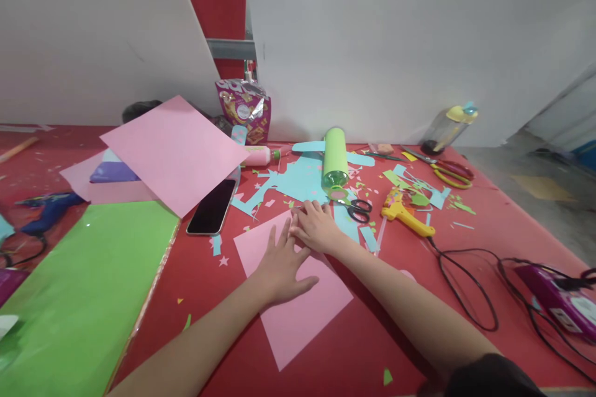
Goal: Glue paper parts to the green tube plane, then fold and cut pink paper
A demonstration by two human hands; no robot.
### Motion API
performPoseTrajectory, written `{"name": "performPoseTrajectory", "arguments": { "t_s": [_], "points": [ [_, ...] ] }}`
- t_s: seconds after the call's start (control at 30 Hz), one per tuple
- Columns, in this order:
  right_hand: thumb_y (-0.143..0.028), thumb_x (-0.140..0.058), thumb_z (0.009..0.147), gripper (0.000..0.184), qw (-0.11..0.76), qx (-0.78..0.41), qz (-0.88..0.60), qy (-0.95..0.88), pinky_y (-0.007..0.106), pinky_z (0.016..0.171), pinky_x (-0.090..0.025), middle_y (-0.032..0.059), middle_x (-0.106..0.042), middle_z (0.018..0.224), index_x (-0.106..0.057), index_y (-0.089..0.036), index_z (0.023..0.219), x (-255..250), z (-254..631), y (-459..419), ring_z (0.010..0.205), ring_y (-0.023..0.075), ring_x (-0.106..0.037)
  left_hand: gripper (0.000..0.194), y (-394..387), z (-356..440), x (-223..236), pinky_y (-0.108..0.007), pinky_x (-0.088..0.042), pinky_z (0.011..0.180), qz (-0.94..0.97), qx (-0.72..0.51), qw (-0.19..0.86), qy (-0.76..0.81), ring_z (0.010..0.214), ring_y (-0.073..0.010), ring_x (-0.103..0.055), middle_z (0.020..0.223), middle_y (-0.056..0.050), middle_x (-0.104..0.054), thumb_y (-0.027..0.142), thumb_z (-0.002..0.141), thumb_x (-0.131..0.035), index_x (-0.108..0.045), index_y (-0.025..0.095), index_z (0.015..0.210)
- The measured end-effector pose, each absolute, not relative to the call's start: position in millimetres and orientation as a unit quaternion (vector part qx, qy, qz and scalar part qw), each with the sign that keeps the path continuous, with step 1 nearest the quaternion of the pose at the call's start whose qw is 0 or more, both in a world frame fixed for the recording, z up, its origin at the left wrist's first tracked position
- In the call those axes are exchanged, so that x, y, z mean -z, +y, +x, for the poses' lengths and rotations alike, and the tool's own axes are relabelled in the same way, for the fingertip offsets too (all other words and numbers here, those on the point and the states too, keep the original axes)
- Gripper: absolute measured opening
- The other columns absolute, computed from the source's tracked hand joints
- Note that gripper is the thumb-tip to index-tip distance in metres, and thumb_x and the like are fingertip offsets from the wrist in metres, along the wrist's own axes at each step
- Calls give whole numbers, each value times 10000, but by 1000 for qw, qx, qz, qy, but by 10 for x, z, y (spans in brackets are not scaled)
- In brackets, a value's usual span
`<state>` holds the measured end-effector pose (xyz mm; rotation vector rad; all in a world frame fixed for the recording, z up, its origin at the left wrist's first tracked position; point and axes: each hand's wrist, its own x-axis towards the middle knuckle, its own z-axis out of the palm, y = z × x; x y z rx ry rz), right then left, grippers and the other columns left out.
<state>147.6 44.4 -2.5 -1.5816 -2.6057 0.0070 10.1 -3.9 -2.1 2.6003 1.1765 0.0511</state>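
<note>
A sheet of pink paper (302, 329) lies at an angle on the red table in front of me. My left hand (283, 270) rests flat on it, fingers spread and thumb stretched to the right. At the sheet's upper edge my right hand (316, 226) lies palm down, fingers slightly bent and apart, its thumb side touching my left fingertips. Neither hand visibly grips anything. Just beyond my right hand are scissors (359, 211) with black handles and a green-wrapped bottle (335, 152) with light-blue wing-like strips at its sides.
A yellow glue gun (407, 214) with a black cord lies at right, near red-and-yellow-handled scissors (451, 173). At left are a phone (212, 208), another pink sheet (177, 152), a green sheet (93, 298) and a blue glue gun (51, 211). Paper scraps surround the bottle. White panels (395, 56) stand behind.
</note>
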Motion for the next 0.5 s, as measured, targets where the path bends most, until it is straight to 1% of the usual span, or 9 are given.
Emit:
{"name": "performPoseTrajectory", "arguments": {
  "t_s": [0.13,0.27,0.37,0.43,0.5],
  "points": [
    [-493,-279,850,484,44,0,-512,-858,410,716,-312,132,-500,983,-502,-139,1095,9,1457,464,875,259,-417,583,-34,84,9,-590,-50,987,901,-21,154,405,1294,-358,28,1430,-108,-159,557,746,-426,-392,267,1251],
    [-472,-329,845,426,41,-4,-503,-863,405,740,-306,124,-509,981,-549,-148,1013,-13,1512,417,880,250,-423,538,-29,70,7,-592,-44,983,906,-24,159,392,1291,-354,65,1429,-88,-173,577,755,-398,-442,291,1209],
    [-442,-348,848,380,42,-9,-501,-864,393,746,-303,113,-513,977,-561,-157,980,-36,1577,353,875,239,-426,518,-27,70,25,-589,-40,983,904,-29,166,393,1284,-355,97,1445,-73,-103,580,752,-402,-456,309,1191],
    [-419,-349,855,358,41,-16,-498,-866,381,754,-301,102,-519,967,-557,-162,992,-50,1611,305,866,225,-431,521,-27,73,43,-583,-33,984,902,-37,167,397,1282,-351,108,1450,-86,-38,582,748,-410,-460,302,1184],
    [-397,-354,860,341,41,-29,-493,-869,373,767,-296,94,-526,957,-553,-164,1008,-59,1633,257,872,218,-433,526,-29,76,56,-575,-24,987,901,-40,163,399,1283,-348,107,1448,-102,-17,581,743,-419,-468,286,1176]
  ]
}}
